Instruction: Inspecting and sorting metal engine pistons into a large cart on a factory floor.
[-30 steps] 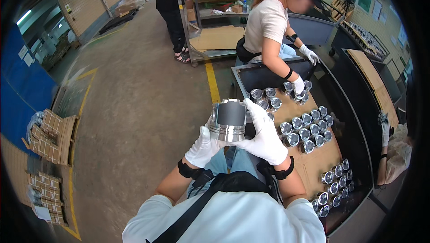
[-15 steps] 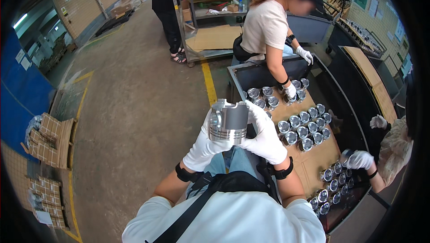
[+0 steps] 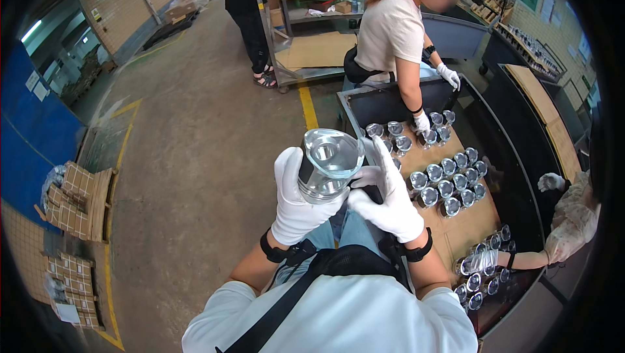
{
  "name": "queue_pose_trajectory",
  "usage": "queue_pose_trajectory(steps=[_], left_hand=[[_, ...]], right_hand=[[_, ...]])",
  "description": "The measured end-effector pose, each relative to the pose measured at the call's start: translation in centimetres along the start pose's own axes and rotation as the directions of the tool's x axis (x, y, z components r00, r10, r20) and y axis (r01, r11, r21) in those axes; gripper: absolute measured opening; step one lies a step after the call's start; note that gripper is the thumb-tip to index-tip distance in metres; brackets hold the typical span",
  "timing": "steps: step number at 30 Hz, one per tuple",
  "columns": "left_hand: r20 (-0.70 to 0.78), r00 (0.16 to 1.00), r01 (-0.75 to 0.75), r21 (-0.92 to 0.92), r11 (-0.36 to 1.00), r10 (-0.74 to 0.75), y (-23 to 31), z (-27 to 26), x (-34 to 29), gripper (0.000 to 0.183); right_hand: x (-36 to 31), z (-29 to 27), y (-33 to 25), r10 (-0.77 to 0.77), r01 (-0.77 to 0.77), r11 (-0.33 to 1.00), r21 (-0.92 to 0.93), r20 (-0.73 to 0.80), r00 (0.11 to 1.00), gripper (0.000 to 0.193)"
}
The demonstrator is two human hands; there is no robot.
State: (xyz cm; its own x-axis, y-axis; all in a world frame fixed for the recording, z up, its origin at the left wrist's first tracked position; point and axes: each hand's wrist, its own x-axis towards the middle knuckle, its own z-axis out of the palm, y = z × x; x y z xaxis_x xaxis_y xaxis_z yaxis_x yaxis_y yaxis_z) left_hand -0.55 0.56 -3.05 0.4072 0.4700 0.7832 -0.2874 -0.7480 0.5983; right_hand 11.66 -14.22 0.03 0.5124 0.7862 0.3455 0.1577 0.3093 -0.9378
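Beside the open, white-gloved right hand (image 3: 392,202), the white-gloved left hand (image 3: 293,202) grasps a silver cylindrical metal piston (image 3: 333,156), best cradled firmly.

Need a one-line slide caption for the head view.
Gloved left hand holds a metal piston, right hand beside it; more pistons stand on cardboard.

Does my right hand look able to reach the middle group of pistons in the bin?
Probably yes: the right hand is near that middle group of pistons, with just cardboard visible between, though it is also close to the piston in the left hand.
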Motion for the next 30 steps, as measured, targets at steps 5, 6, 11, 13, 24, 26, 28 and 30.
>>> queue_pose_trajectory(steps=[5,6,11,13,24,26,28,30], left_hand=[[0.012,0.982,-0.188,0.217,0.958,0.19,0.4,-0.4,0.6,0.099],[0.019,0.98,-0.199,0.242,0.95,0.2,0.5,-0.4,0.6,0.098],[0.036,0.989,-0.15,0.316,0.937,0.146,1.2,-0.7,0.3,0.101],[0.029,0.983,-0.179,0.333,0.926,0.18,1.8,-0.7,0.4,0.101],[0.64,0.709,0.692,-0.551,0.467,-0.296,-1.8,-0.9,0.7,0.115],[0.708,0.662,0.747,-0.649,0.144,-0.244,0.0,-0.4,1.1,0.11],[0.818,0.564,0.808,-0.575,-0.126,-0.116,-0.3,-0.2,0.6,0.115],[0.799,0.576,0.79,-0.598,-0.134,-0.171,0.0,0.0,0.5,0.113]], right_hand=[[0.9,0.5,-1.2,-0.486,0.488,0.645,-0.588,0.176,0.856,0.113],[1.0,0.9,-1.5,-0.479,0.477,0.611,-0.632,0.184,0.858,0.11],[1.7,1.5,-0.9,-0.411,0.386,0.804,-0.452,0.046,0.91,0.096],[1.8,1.7,-0.9,-0.275,0.27,0.92,-0.284,0.02,0.961,0.092],[1.0,0.6,0.9,-0.18,0.182,0.98,0.082,-0.039,0.983,0.087],[1.2,0.2,0.7,-0.261,0.259,0.964,0.058,0.028,0.965,0.088],[1.3,-0.2,0.8,-0.252,0.248,0.967,0.052,0.074,0.965,0.087],[1.5,-0.5,1.1,-0.27,0.276,0.953,-0.128,0.066,0.961,0.084]])
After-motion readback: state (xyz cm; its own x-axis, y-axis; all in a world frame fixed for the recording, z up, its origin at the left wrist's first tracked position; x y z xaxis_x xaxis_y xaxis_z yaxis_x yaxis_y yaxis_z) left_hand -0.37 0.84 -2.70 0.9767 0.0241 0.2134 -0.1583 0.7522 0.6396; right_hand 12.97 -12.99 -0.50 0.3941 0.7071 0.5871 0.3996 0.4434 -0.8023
